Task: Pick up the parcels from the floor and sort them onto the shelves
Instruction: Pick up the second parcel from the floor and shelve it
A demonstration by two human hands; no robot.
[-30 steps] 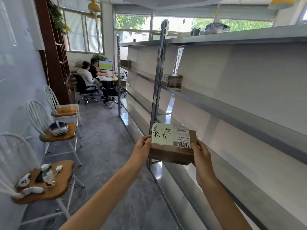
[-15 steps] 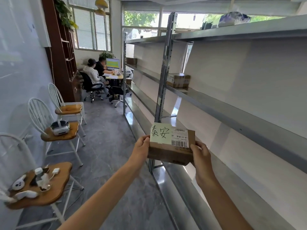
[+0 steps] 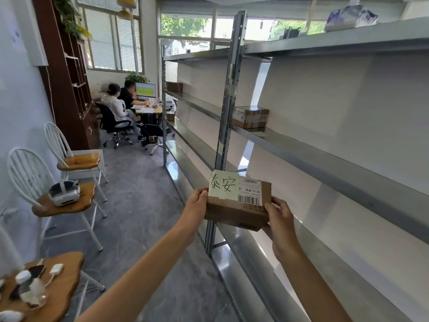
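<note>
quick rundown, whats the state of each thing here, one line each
cardboard parcel: held off the shelves, handwritten note on top
left hand: gripping the parcel's left end
right hand: gripping the parcel's right end
parcel on shelf: resting flat on a metal shelf
headset: lying on a wooden chair
monitor: switched on

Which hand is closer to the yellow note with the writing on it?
The left hand. Its fingers sit at the box end right beside the yellow note. The right hand holds the opposite end, past the barcode label, away from the note.
</note>
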